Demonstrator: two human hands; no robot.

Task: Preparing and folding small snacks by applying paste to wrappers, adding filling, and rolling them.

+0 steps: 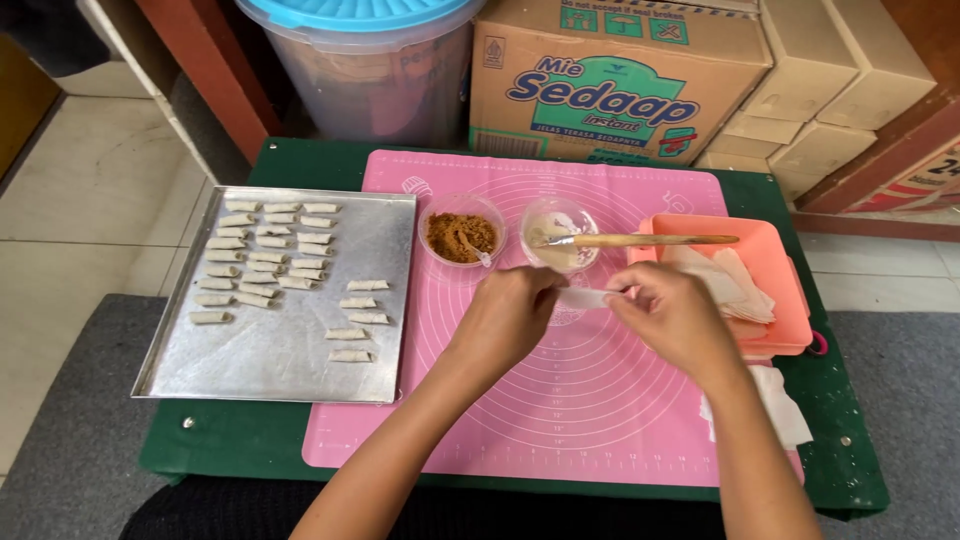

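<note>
Both hands, left hand and right hand, pinch a small white pastry wrapper between closed fingertip grips, just above the pink silicone mat on the green worktop.

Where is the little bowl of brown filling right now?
In the head view, the bowl of brown filling sits at the top left of the pink mat, between the metal tray on its left and the paste bowl with the brush on its right.
</note>
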